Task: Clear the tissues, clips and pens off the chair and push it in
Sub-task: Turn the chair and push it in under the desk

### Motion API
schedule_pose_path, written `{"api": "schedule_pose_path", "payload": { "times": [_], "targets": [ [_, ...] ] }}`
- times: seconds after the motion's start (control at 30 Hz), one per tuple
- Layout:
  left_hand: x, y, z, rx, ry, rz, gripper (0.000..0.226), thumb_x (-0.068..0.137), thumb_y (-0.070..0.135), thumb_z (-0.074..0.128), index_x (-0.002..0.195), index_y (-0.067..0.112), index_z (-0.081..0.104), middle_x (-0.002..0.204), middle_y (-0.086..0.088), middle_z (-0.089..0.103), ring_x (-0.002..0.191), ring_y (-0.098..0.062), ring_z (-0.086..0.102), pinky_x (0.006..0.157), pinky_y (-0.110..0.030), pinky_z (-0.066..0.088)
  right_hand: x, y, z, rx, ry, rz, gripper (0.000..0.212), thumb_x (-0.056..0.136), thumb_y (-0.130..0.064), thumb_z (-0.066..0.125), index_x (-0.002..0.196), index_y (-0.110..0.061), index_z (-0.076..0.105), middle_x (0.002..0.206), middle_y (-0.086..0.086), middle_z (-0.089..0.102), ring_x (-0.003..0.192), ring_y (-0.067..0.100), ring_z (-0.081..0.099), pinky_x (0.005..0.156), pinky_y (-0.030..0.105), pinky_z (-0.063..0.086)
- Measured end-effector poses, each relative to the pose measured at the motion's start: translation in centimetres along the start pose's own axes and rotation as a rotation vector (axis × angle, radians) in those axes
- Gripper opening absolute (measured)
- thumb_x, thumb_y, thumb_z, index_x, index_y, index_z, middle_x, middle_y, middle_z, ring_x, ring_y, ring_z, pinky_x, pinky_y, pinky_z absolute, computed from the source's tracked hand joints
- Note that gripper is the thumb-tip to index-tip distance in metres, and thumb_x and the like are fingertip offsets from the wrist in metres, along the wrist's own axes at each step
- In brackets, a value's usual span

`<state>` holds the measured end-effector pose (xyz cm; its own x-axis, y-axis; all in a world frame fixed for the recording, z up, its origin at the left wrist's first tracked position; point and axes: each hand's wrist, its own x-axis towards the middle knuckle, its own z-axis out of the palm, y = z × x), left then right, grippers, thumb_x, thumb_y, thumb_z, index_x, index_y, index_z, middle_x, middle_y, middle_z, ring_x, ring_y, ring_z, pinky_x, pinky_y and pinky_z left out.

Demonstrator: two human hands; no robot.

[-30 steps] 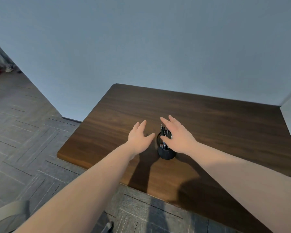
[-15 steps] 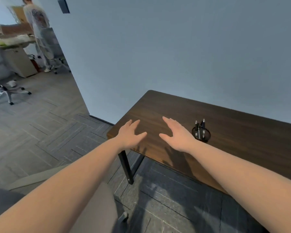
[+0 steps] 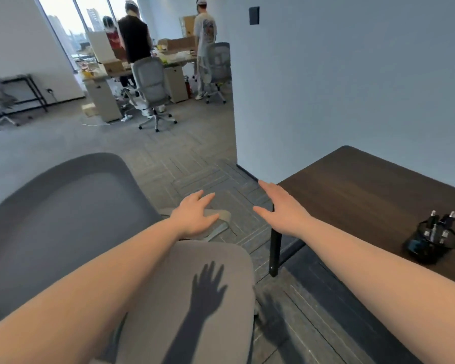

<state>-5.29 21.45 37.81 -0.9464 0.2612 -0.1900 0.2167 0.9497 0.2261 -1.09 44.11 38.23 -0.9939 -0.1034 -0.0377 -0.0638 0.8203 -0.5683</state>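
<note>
Beside the dark wood-grain worktop (image 3: 373, 195), the head view showed a grey office chair (image 3: 184, 290) with a padded fabric seat and a curved darker backrest, standing on the patterned carpet tiles just left of the black metal worktop leg (image 3: 275, 248). What showed of the seat looked bare — no tissues, clips or pens on it, though the forearms hid part of it. A black wire-mesh pen cup (image 3: 431, 241) stood on the worktop well to the right, several pens upright inside it.

Both hands were spread flat and empty. The left hand (image 3: 195, 216) lay over the pale padded armrest (image 3: 218, 215), fingers loosely fanned; whether it pressed on the pad or merely hovered could not be told. The right hand (image 3: 281, 208) hung in the air between chair and worktop corner, palm down, gripping nothing.

Judging from this, clearing seemed done and the push remained. It would go best with a firm grip on armrest or backrest — turning the chair to face the worktop first, then rolling it straight so the seat passes clear of the leg. The soft seat gives; the frame is the part to steer.
</note>
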Motion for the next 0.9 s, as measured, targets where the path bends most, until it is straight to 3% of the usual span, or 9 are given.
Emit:
{"api": "schedule_pose_path", "payload": {
  "times": [0.2,0.43,0.73,0.9],
  "targets": [
    [-7.2,-4.8,-0.9,0.079,0.046,-0.139,0.065,0.094,0.051,0.042,0.151,0.031,0.018,0.161,-0.003,0.012,0.148,-0.025,0.012,0.118,-0.052,0.02,-1.3,-4.4,3.9,-0.039,-0.088,-0.115,0.072,0.093,-0.045,0.05,0.152,-0.032,0.011,0.161,0.002,0.015,0.15,0.02,0.008,0.118,0.051,0.02],
    [-12.7,-11.1,-3.1,0.215,0.113,-0.192,0.061,0.095,0.051,0.034,0.15,0.035,0.014,0.163,0.0,0.005,0.15,-0.022,0.003,0.12,-0.052,0.009,-2.9,-11.8,7.8,-0.062,-0.134,-0.202,0.071,0.093,-0.044,0.051,0.152,-0.033,0.012,0.162,0.003,0.012,0.15,0.021,0.006,0.12,0.049,0.017],
    [-13.6,-24.4,-8.8,0.411,0.241,-0.213,0.058,0.096,0.052,0.029,0.15,0.037,0.014,0.163,0.002,0.0,0.15,-0.02,-0.003,0.118,-0.057,0.0,-1.6,-23.1,15.4,-0.016,-0.119,-0.203,0.071,0.094,-0.042,0.052,0.153,-0.029,0.014,0.161,0.003,0.017,0.15,0.018,0.007,0.12,0.038,0.015],
    [-12.4,-33.0,-11.8,0.369,0.247,-0.165,0.061,0.096,0.05,0.033,0.151,0.035,0.013,0.163,0.001,-0.001,0.15,-0.026,-0.003,0.119,-0.055,0.004,1.1,-30.9,20.5,0.109,-0.102,-0.128,0.073,0.093,-0.04,0.055,0.153,-0.025,0.017,0.159,0.001,0.024,0.148,0.018,0.017,0.121,0.037,0.018]
  ]
}}
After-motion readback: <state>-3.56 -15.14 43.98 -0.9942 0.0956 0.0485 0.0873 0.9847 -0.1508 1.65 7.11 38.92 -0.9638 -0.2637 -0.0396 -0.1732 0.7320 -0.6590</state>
